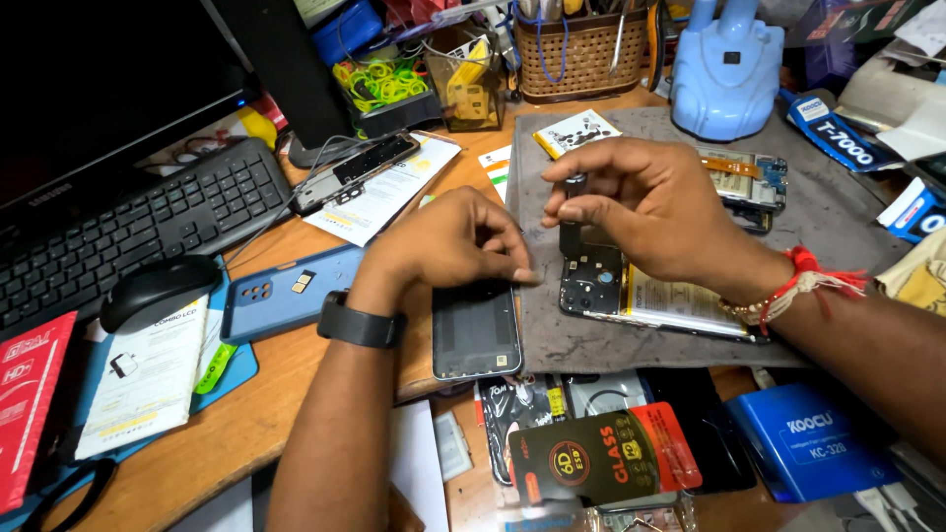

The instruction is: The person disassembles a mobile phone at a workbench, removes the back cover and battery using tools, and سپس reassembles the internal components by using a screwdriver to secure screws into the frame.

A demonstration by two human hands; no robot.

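I'm seeing the opened phone [631, 291] lying lengthwise left-to-right at frame centre; my right hand [650, 207] is pinching a small dark part [574, 183] above it, my left hand [448, 241] curling loosely, fingertips touching the grey mat [838, 212].

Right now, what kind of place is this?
Probably a phone repair bench: an opened black phone with exposed battery on a grey work mat, a loose dark screen panel, and packaged screen protectors.
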